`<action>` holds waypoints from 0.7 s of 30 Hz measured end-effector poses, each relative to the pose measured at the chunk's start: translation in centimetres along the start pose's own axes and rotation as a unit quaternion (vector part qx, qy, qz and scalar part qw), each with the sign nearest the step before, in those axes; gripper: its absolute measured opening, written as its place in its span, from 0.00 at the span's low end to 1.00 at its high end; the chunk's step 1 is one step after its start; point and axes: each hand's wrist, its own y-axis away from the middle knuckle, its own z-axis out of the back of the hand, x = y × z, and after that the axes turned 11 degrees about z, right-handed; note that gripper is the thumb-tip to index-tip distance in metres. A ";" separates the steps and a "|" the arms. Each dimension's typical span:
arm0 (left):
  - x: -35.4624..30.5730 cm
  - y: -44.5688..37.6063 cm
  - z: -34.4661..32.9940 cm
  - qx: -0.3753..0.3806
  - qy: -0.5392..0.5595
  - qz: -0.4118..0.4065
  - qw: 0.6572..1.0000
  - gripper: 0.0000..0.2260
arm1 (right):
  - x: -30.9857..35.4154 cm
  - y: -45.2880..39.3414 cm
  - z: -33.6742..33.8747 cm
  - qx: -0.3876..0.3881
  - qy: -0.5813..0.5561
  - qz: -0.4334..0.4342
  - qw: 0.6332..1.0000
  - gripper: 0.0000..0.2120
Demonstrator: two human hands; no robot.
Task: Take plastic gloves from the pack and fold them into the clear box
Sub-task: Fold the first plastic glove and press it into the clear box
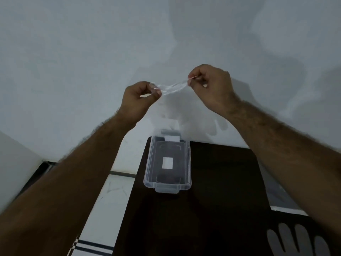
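Note:
A thin clear plastic glove (172,88) is stretched in the air between my two hands, well above the table. My left hand (137,102) pinches its left end and my right hand (212,85) pinches its right end, both raised in front of the pale wall. Below them the clear box (150,163) stands open on the dark table, with a white label showing on its bottom. Another glove (299,242) lies flat at the table's near right corner, fingers pointing away from me. The glove pack (282,198) lies partly hidden under my right forearm.
The dark table (212,209) stands against a pale wall (92,52). To its left is a light tiled floor (103,206) with a striped mat (92,246) at the bottom edge.

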 end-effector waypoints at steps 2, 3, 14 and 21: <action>-0.2 0.0 0.6 0.006 0.035 -0.015 0.999 0.06 | 0.5 0.7 -0.2 -0.025 -0.021 0.014 0.999 0.04; -0.1 0.2 0.8 0.010 0.047 -0.020 0.999 0.06 | 0.7 1.3 -0.3 -0.032 -0.029 0.020 0.999 0.04; 7.9 3.4 1.4 0.029 -0.100 -0.024 0.994 0.07 | -2.7 9.7 -5.4 0.107 0.003 0.036 0.994 0.05; 14.1 4.6 0.8 0.034 -0.184 0.053 0.981 0.07 | -5.2 13.3 -9.3 0.214 0.059 0.042 0.974 0.06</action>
